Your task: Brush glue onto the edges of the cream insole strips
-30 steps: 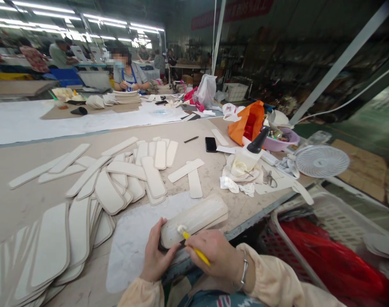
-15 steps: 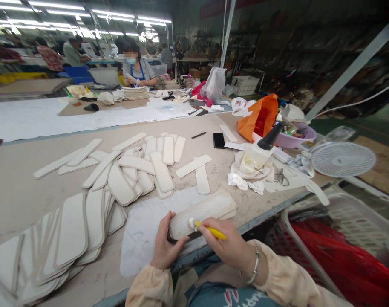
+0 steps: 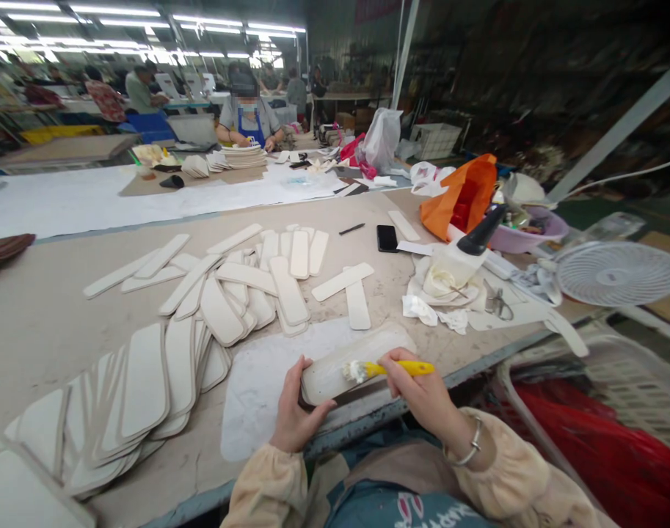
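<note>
A long cream insole piece (image 3: 362, 350) lies at the table's near edge. My left hand (image 3: 296, 414) grips its near left end, fingers closed on it. Pinched in my right hand (image 3: 420, 392) is a small brush with a yellow handle (image 3: 406, 368). Its white bristles (image 3: 354, 370) rest on the piece's surface near the left end. Under the piece lies a pale glue-stained sheet (image 3: 263, 381).
Several cream insole pieces (image 3: 241, 293) fan across the table's middle and left. A glue bottle with black nozzle (image 3: 467, 253), scissors (image 3: 498, 302), a phone (image 3: 387, 237), an orange bag (image 3: 461, 194) and a small fan (image 3: 618, 273) stand right. A basket (image 3: 615, 381) holds red material. Other people work at the far tables.
The brush has swung from steeply tilted to nearly level, and its bristles have moved right along the piece. The view has shifted left. My left hand keeps its hold.
</note>
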The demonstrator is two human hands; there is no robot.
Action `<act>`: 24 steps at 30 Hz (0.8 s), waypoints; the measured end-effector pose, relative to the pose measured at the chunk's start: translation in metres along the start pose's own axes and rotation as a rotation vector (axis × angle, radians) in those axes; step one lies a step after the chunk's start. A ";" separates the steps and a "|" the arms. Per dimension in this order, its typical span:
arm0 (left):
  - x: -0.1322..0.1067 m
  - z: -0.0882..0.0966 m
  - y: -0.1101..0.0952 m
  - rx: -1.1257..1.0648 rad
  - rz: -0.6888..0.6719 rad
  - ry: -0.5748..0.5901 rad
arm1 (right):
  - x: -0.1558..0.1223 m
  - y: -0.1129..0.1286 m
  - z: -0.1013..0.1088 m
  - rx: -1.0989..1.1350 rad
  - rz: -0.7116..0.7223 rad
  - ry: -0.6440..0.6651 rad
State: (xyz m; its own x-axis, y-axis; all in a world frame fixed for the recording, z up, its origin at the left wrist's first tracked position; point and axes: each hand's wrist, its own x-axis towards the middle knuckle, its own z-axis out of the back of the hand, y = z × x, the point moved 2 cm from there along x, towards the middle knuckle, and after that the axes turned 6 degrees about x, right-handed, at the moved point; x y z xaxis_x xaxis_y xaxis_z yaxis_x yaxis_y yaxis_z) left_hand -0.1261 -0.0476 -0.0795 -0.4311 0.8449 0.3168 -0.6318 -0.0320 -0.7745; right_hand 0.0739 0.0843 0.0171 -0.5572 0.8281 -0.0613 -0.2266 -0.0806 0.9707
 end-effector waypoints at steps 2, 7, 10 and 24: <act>0.000 0.000 0.000 -0.025 0.007 0.004 | 0.000 0.004 -0.024 0.090 -0.006 0.098; -0.001 -0.001 -0.001 -0.044 0.015 -0.005 | 0.009 0.004 -0.053 0.083 0.002 0.162; -0.001 -0.001 0.000 -0.007 0.004 -0.006 | 0.016 0.002 -0.035 -0.015 0.023 0.047; 0.001 -0.002 0.005 0.056 0.019 -0.016 | 0.012 -0.008 -0.013 0.091 -0.045 0.019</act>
State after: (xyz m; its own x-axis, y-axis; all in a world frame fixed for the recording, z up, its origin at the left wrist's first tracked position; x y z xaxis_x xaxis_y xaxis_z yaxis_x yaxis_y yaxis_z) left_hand -0.1283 -0.0461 -0.0845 -0.4531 0.8354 0.3112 -0.6585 -0.0784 -0.7485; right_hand 0.0589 0.0877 0.0059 -0.5631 0.8193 -0.1084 -0.1783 0.0076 0.9839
